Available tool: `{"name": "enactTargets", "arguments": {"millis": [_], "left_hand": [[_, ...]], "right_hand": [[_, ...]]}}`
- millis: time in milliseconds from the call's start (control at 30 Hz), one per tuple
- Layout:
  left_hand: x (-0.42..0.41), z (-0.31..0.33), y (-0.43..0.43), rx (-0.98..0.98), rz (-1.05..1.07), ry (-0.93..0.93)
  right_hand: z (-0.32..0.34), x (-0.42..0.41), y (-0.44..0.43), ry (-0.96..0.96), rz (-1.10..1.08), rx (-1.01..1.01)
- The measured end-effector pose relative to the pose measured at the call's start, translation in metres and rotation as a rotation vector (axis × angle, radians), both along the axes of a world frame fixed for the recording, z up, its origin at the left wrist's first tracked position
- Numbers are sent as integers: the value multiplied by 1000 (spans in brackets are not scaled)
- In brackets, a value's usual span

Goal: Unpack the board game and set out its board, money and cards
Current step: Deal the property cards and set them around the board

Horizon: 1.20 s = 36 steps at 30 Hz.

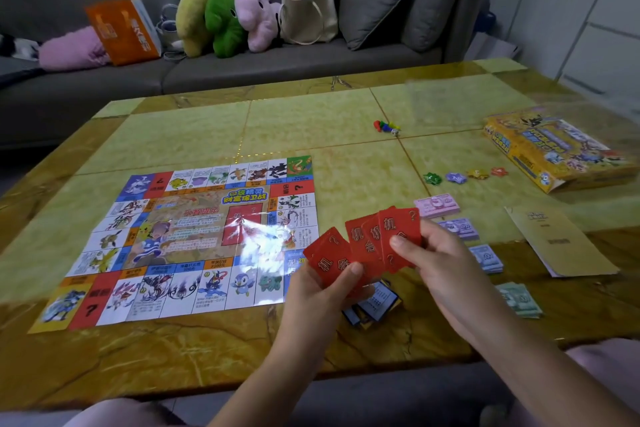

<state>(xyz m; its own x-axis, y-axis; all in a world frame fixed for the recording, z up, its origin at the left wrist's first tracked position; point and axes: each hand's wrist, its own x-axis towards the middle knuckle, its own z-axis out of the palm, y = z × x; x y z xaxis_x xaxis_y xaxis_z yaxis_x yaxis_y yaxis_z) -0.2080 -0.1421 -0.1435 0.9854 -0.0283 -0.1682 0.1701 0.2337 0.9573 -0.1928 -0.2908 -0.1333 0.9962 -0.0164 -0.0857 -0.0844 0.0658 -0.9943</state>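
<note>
The paper game board lies flat on the left of the table. Both hands hold a fan of red cards above the table, just right of the board. My left hand pinches the lower left cards; my right hand pinches the upper right ones. Under the hands lies a loose pile of blue-edged cards. Money stacks sit in a row to the right: pink, purple, blue and green. The yellow game box rests at the far right.
Small coloured pawns and a die sit mid-table. Several flat tokens lie before the box. A tan booklet lies at the right edge. A grey sofa with plush toys, bags and cushions runs behind the table.
</note>
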Motion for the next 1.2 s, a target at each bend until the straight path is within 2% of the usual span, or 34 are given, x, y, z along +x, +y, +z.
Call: {"name": "enactTargets", "arguments": {"millis": [67,233,333,433,500,600,667,800,900,1067,1200], "left_hand": [[0,-1,-2,-25,-33,9],[-5,-4,-9,-167,-113,114],[-7,-8,-4,-1,-138,94],[-3,3,6,189,-224,-16],[4,6,14,349,-191,-109],[18,-1,32,838,-82,-306],[22,-6,41,976,-96,-402],[21,-8,38,1064,-251,-462],[22,-12,36,1131,-275,-495],[27,-16,42,1173,-289,-439],[28,-19,43,1195,-295,-435]], "right_hand": [[0,0,-1,-36,38,-29],[-14,-10,17,-316,101,-486],[-18,-20,31,-416,170,-533],[-10,-19,28,-507,132,-607],[0,-11,20,-461,79,-579],[10,10,5,-227,12,-577],[10,25,0,-103,37,-679],[1,43,7,11,75,-1026],[3,48,12,58,91,-1316],[24,58,22,234,243,-1468],[40,75,29,366,358,-1476]]}}
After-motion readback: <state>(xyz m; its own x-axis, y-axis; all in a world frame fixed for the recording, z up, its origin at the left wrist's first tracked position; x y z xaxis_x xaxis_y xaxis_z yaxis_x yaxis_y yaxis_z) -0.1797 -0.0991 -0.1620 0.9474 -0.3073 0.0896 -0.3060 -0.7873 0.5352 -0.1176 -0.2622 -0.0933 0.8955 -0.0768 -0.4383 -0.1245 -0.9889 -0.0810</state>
